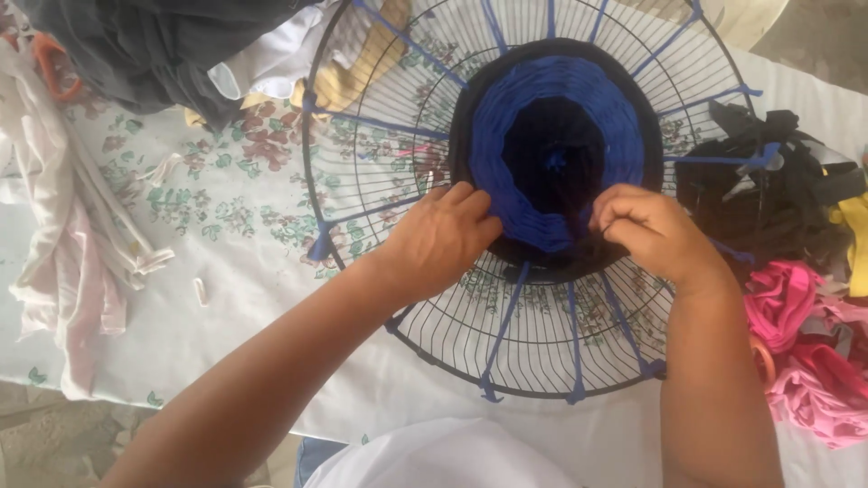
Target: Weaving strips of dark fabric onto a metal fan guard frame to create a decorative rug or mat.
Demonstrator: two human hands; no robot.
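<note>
A round black wire fan grille (380,172) lies flat on a floral cloth. Blue fabric strips (503,325) run outward as spokes from its middle. A round woven patch (561,117) of black and blue fabric fills the centre. My left hand (440,237) presses on the near edge of the weave, fingers curled against it. My right hand (653,230) pinches a dark fabric strip at the weave's near right edge.
The floral tablecloth (226,208) covers the table. Pale pink and white fabric strips (63,226) lie at left, dark clothing (145,54) at the back left. Black strips (778,181) and pink fabric (805,352) pile up at right. Orange scissor handles (52,63) show far left.
</note>
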